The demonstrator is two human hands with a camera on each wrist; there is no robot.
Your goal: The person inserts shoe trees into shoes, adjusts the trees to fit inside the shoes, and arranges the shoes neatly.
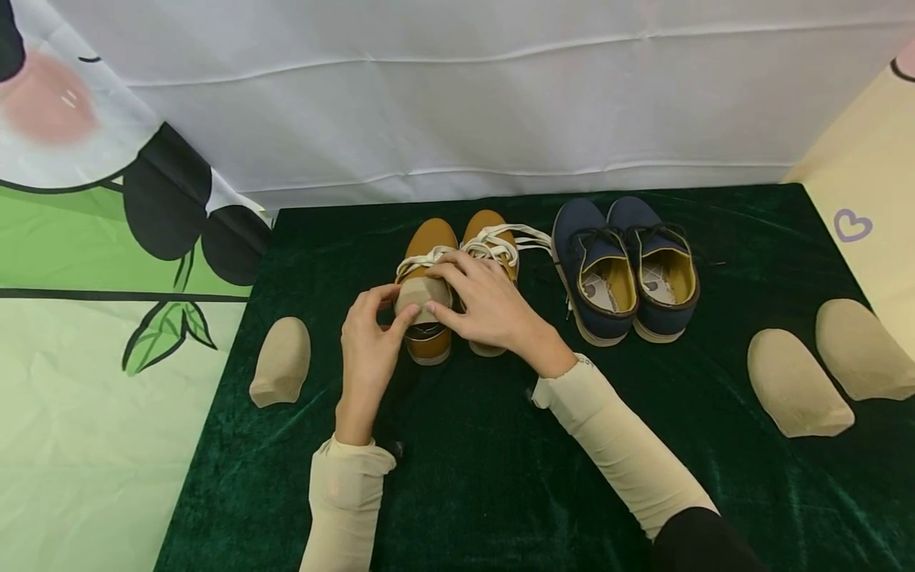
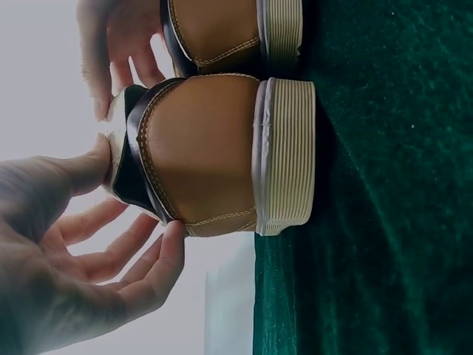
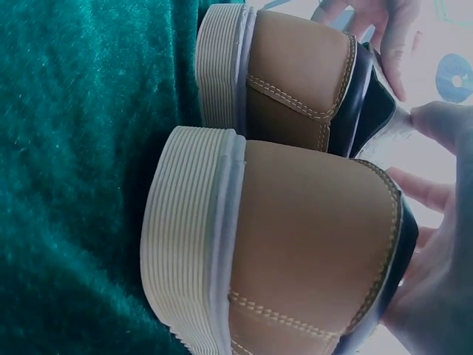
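Note:
A beige molded shoe insert [image 1: 422, 295] sits in the opening of the left tan shoe [image 1: 430, 348], its blunt end sticking up above the dark collar. My left hand [image 1: 370, 327] holds the insert from the left, thumb on its near edge and fingers down along the shoe's side. From the right, my right hand [image 1: 488, 300] grips the same insert with its thumb at the near edge and its fingers over the laces. The right tan shoe [image 1: 486, 222] with loose white laces [image 1: 525, 236] stands alongside, partly hidden by my right hand. Both tan heels [image 2: 199, 148] show ribbed cream soles.
A pair of navy shoes [image 1: 581, 222] with dark laces stands to the right of the tan pair. One more beige insert [image 1: 281, 361] lies at the left; two others [image 1: 797, 383] lie at the far right. Dark green velvet cloth [image 1: 486, 477] covers the table, with a white curtain behind.

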